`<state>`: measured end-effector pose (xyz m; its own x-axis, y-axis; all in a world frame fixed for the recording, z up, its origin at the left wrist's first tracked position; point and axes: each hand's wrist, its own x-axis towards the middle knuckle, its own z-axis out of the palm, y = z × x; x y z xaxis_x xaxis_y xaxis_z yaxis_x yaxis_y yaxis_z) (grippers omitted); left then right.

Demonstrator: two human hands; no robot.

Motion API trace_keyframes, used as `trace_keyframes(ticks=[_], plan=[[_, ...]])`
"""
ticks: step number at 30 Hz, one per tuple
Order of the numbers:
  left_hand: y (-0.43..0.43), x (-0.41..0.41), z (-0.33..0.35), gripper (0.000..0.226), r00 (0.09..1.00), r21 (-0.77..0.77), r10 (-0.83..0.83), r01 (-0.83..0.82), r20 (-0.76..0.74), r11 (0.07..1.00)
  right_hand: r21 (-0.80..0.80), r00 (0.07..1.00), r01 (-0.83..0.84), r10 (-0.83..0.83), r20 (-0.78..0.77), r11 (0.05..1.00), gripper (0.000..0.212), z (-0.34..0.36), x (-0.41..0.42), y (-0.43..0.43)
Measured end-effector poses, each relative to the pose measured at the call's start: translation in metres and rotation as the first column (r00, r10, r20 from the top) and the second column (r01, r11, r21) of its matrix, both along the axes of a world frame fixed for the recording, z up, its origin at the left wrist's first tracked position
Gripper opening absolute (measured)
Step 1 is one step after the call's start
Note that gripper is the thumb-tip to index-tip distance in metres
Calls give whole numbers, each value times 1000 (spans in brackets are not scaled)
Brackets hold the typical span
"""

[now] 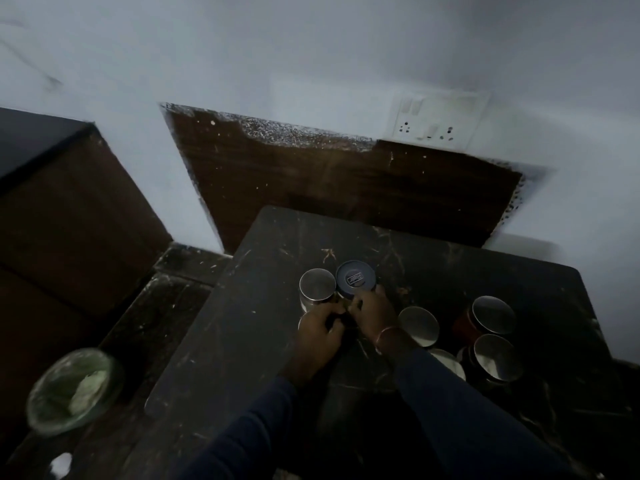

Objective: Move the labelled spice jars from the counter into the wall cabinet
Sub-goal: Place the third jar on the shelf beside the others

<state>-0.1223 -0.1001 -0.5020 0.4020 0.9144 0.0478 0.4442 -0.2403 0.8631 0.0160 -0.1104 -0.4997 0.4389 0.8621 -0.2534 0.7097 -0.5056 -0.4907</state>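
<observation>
Two spice jars stand touching near the middle of the dark stone counter [242, 341]: a steel-lidded jar [317, 285] and, just to its right, a dark-lidded jar [355, 279]. The left hand [320, 327] and right hand [372, 315] meet at the jars' near sides with fingers curled, but in the dim blur I cannot tell whether either grips anything. To the right is a cluster of steel-lidded jars [493, 314]; a lined bin [74, 389] sits on the floor at left, and a wall socket [438, 119] is above.

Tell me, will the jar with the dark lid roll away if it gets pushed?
Probably not: the dark-lidded jar stands upright on the flat counter, so it would likely slide, not roll. It looks wide, so probably hard to tip. The silver-lidded jar sits right beside it, so a push might knock them together.
</observation>
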Motion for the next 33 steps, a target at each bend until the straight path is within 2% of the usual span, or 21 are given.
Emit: trace_keyframes(ticks=[2,3,6,8,10,13,15,18,23,25,26,28,30,31,33], plan=[[2,1,-2,28,1000,-54,3,-2,13,999,-44,998,2,1,70,999,23,-7,2,0],[3,0,-4,27,1000,-70,-10,10,11,997,-8,995,25,-24,94,1000,25,-9,2,-2],[6,-1,-4,26,999,-68,-44,44,3,997,211,989,150,-148,-25,966,43,-7,1,-2],[6,0,-4,27,999,-72,-42,42,2,997,214,994,104,-106,0,971,49,-7,3,0],[7,2,-5,26,999,-93,-37,36,-7,995,143,996,44,-54,70,989,39,-8,5,4],[8,1,-3,27,999,-105,-46,46,-4,993,190,996,21,-37,85,982,7,-9,9,6],[11,1,-2,27,999,-144,-48,49,15,988,190,998,8,-20,60,982,11,-7,12,5],[19,4,-2,19,995,-265,60,-36,84,964,189,994,66,-47,-103,980,11,4,22,-2],[28,5,13,18,938,-454,210,-65,277,889,197,958,-83,133,-254,977,7,71,55,-32],[27,8,28,25,888,-567,247,18,389,824,237,939,-132,198,-281,962,7,108,67,-44],[25,10,34,31,862,-645,245,117,444,755,253,917,-124,208,-340,959,9,122,70,-47],[21,13,45,48,808,-757,219,367,548,541,283,834,-72,213,-509,956,14,140,71,-53],[15,11,50,60,711,-753,267,560,651,345,304,723,4,207,-659,953,16,143,69,-57],[13,10,52,62,665,-731,302,613,682,301,321,650,63,205,-732,945,15,141,66,-59],[9,9,58,58,607,-704,359,643,709,302,332,536,222,170,-827,917,17,131,57,-61]])
